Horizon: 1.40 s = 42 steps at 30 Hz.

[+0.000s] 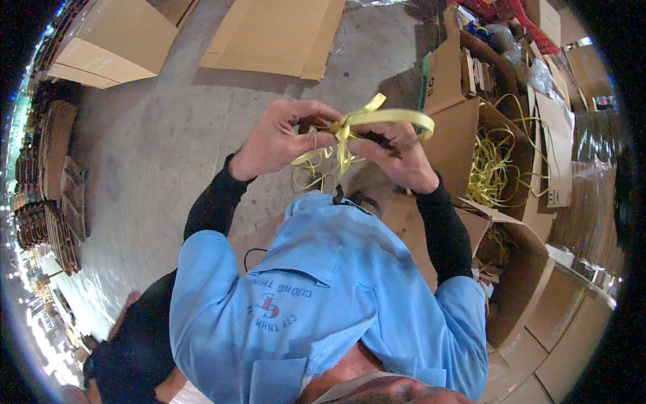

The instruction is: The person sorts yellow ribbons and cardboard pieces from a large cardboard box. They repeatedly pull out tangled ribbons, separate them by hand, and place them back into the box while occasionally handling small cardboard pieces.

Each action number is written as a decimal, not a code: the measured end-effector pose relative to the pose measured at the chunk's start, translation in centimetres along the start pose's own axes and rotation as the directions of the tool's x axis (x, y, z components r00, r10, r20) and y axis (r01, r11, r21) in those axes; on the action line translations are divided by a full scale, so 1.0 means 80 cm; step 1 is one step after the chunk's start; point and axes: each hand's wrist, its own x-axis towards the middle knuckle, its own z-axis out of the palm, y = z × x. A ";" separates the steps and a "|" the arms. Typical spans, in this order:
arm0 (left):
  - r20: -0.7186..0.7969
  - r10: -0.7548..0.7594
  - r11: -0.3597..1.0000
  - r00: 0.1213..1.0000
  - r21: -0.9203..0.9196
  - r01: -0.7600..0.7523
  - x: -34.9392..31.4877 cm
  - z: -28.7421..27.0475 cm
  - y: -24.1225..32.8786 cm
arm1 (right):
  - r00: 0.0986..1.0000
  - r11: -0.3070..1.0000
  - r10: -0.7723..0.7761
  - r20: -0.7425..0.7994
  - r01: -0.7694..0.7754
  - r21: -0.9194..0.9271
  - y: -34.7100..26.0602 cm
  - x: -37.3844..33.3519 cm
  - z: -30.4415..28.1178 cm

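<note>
A yellow plastic strap is looped and crossed in front of my chest, with loose lengths hanging below it. My left hand pinches the strap from the left, thumb and fingers closed near the crossing. From the other side, my right hand is closed on it, fingers curled and partly hidden behind the loop. Both hands are close together, held above the floor. Whether the crossing is a tight knot I cannot tell.
To the right, an open cardboard box holds a tangle of yellow strap. A flat cardboard sheet lies ahead on the concrete floor. A large carton stands far left. Behind me at left is another person in black.
</note>
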 end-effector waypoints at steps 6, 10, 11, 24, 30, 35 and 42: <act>-0.011 0.037 0.989 0.999 -0.143 -0.038 -0.009 0.016 -0.030 | 0.987 0.988 0.145 0.075 -0.149 0.048 -0.012 -0.010 -0.007; 0.028 0.052 0.967 0.998 -0.252 -0.043 -0.018 0.022 -0.047 | 0.989 0.989 0.144 -0.022 -0.143 0.037 0.001 -0.022 0.012; 0.044 0.029 0.968 0.999 -0.249 -0.017 -0.020 0.023 -0.051 | 0.985 0.987 0.162 -0.054 -0.163 -0.011 0.006 -0.026 0.019; -0.054 -0.267 0.863 0.962 -0.457 0.214 -0.077 0.097 -0.093 | 0.962 0.845 -0.210 0.176 0.269 -0.462 0.044 -0.064 0.029; -0.020 -0.268 0.895 0.963 -0.376 0.241 -0.079 0.099 -0.086 | 0.976 0.863 -0.148 0.157 0.205 -0.461 0.050 -0.073 0.039; -0.067 -0.274 0.924 0.959 -0.297 0.243 -0.077 0.103 -0.084 | 0.995 0.920 -0.053 0.082 0.080 -0.384 0.061 -0.084 0.031; -0.011 -0.198 0.948 0.980 -0.255 0.189 -0.079 0.124 -0.100 | 0.986 0.895 -0.133 0.100 0.163 -0.415 0.071 -0.106 0.023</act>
